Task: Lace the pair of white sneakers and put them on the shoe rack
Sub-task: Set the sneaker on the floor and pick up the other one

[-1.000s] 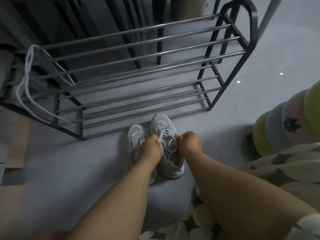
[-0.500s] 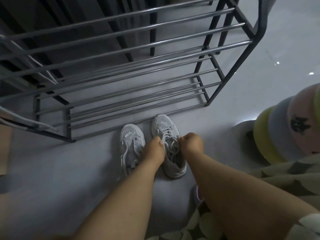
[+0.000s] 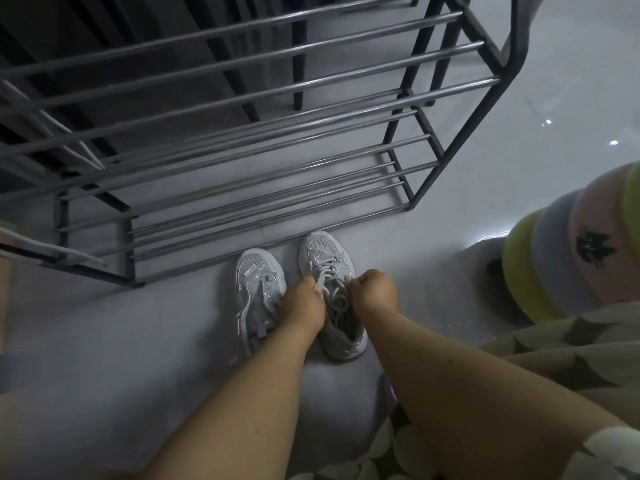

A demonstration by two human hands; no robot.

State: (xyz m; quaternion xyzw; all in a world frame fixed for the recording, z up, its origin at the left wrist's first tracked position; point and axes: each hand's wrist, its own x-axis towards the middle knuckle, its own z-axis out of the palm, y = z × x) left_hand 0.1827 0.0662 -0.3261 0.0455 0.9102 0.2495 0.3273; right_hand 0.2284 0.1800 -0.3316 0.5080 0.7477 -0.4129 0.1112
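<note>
Grey metal bars make up the shoe rack (image 3: pixel 263 140), standing on the pale floor (image 3: pixel 104 341) with its lowest tier just beyond the shoes' toes. Open floor lies to the left of the shoes; a stack of round coloured cushions (image 3: pixel 568 258) sits at the right edge. Both white sneakers stand side by side on the floor before the rack, toes toward it. The right sneaker (image 3: pixel 327 261) has mesh, glittery trim and crossed white laces (image 3: pixel 325 271). The left sneaker (image 3: pixel 258 282) is beside it. The left hand (image 3: pixel 303 303) and right hand (image 3: pixel 372 289) each pinch a lace end over the right sneaker's opening.
</note>
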